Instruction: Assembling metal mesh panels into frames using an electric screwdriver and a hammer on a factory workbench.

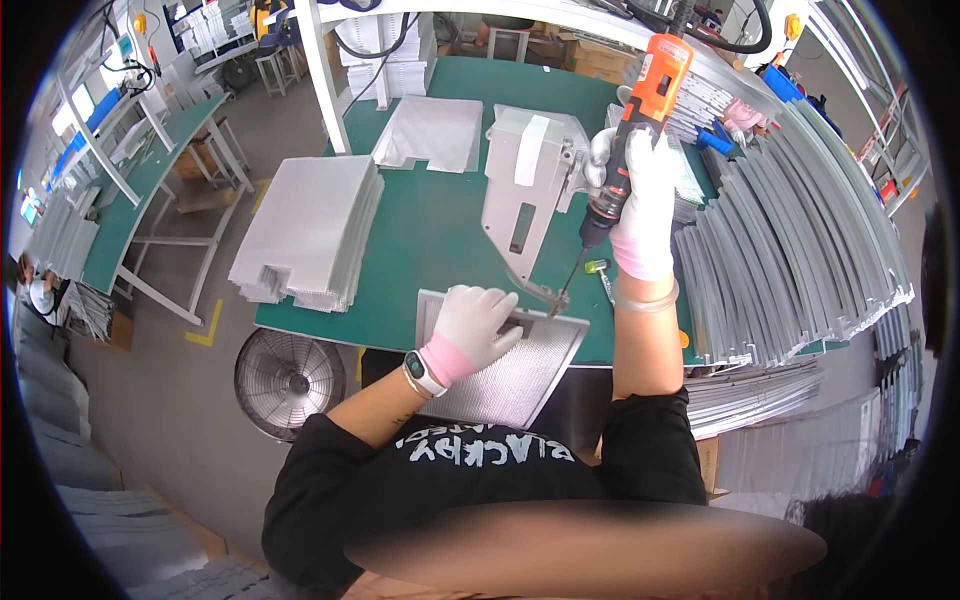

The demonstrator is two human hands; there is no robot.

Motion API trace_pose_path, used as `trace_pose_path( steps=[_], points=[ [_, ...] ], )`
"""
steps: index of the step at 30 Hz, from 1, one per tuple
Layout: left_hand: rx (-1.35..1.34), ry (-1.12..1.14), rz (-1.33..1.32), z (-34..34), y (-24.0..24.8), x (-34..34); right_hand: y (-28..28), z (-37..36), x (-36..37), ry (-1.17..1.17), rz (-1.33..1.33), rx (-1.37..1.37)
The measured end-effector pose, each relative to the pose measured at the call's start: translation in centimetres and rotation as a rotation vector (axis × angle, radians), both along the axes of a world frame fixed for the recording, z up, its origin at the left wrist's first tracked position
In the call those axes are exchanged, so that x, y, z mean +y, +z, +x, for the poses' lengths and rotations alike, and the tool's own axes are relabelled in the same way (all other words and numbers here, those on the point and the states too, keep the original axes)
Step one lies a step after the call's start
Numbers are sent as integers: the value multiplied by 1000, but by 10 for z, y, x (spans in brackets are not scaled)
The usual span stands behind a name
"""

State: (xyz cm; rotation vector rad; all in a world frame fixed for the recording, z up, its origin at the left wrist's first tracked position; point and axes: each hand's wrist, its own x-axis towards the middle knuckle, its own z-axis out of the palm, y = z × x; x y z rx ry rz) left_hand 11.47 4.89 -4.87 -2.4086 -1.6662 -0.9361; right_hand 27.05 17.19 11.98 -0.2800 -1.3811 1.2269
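In my right hand (645,205), white-gloved with a pink cuff, is an orange and black power screwdriver (660,75). Its long thin bit slants down to the far right corner of a framed mesh panel (520,385), where a small metal bracket (550,297) sits. My gloved left hand (475,325) grips the panel near its far edge, fingers curled; what lies under them is hidden. The panel overhangs the table's near edge. Just beyond it lies a grey metal housing (515,200) with a white strip and a slot.
Stacked white sheets (310,225) stand left on the green table (425,240), with more sheets (430,130) behind. Long grey metal profiles (800,240) fill the right side. A green-headed small hammer (598,268) lies beside my right wrist. A floor fan (290,383) stands near left.
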Motion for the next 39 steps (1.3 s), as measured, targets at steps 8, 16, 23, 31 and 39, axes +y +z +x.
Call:
trace_pose_path(
  steps=[8, 16, 23, 31, 39],
  points=[
    [-1311, -576, -112, -8, 17, 3, -41, -5, -34, 70, -122, 63],
    [-1117, -545, -69, -17, 42, 7, -71, 6, -64, 60, -135, 138],
    [-1251, -561, -337, -7, 14, -4, -38, 18, -26, 18, -129, 217],
    [-1238, -493, -270, -10, 47, 0, -55, 1, -47, 26, -155, 234],
    [-967, -401, -201, -13, 11, -5, -28, 8, -41, 51, -165, 284]
  ],
)
